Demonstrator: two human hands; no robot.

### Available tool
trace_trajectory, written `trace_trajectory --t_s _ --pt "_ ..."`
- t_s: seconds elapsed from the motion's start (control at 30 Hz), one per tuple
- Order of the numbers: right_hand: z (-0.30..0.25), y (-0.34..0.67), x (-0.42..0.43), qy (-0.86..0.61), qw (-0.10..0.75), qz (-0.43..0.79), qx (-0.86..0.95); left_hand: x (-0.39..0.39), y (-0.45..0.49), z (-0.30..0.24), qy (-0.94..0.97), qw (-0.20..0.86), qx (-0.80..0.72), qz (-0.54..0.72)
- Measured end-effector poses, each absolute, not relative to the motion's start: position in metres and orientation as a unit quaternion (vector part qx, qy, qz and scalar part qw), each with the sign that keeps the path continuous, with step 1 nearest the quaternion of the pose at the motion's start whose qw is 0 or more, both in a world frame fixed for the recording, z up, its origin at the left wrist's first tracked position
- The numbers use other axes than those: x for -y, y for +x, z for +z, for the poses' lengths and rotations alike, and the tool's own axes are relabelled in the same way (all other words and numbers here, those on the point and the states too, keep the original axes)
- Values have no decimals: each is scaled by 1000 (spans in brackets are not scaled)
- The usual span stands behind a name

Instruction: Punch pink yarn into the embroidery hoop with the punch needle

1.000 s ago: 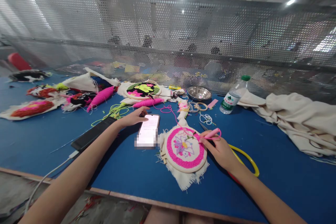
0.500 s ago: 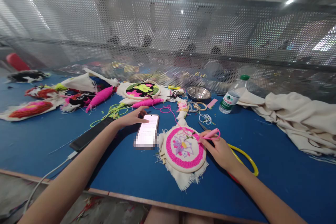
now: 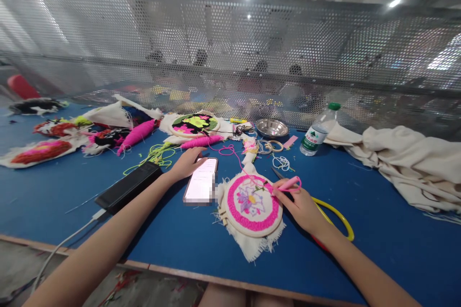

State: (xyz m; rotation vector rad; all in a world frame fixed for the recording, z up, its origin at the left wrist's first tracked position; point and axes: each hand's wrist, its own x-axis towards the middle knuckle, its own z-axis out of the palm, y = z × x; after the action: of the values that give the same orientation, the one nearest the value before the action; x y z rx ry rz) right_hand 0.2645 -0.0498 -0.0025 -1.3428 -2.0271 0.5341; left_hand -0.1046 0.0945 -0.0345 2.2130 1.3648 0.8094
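Observation:
My right hand (image 3: 298,206) is closed around a pink punch needle (image 3: 289,184), threaded with pink yarn that loops from its back end. Its tip is at the upper right edge of a round embroidery hoop (image 3: 254,236), lying on the table. White fabric in the hoop carries a thick pink ring (image 3: 237,217) around a purple flower (image 3: 248,200) with a yellow centre. My left hand (image 3: 184,165) is at the top of a lit phone (image 3: 199,187), fingers stretched out past its far edge and thumb over the screen. Part of the phone is blurred out.
Left of the phone lies a black power bank (image 3: 126,188) with a white cable (image 3: 72,238). Behind are a pink yarn bundle (image 3: 202,141), another hoop (image 3: 194,124), a metal bowl (image 3: 272,128) and a water bottle (image 3: 320,132). Yellow-handled scissors (image 3: 340,216) lie under my right arm.
My left hand has shifted slightly left and down over the phone, and the screen content has changed. The right hand and punch needle have barely moved.

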Motion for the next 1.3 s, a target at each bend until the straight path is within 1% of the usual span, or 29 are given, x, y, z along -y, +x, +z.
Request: trace_trajectory --t_s 0.1,0.33,0.57,0.77,0.93,1.3 --pt "-3 265 50 -512 318 206 771 -95 -106 -32 788 230 -493 288" --pt "-4 265 49 -512 318 206 771 -87 -120 -16 766 340 -488 244" --pt "-3 264 49 -512 317 199 773 -82 -111 -12 754 348 -509 228" --pt "-2 264 49 -507 316 198 777 -75 -118 0 746 383 -502 211" --pt "-3 265 49 -511 315 198 775 -67 -110 2 752 379 -503 196" --pt "-3 264 49 -510 314 194 777 -54 -88 2 786 318 -502 170"
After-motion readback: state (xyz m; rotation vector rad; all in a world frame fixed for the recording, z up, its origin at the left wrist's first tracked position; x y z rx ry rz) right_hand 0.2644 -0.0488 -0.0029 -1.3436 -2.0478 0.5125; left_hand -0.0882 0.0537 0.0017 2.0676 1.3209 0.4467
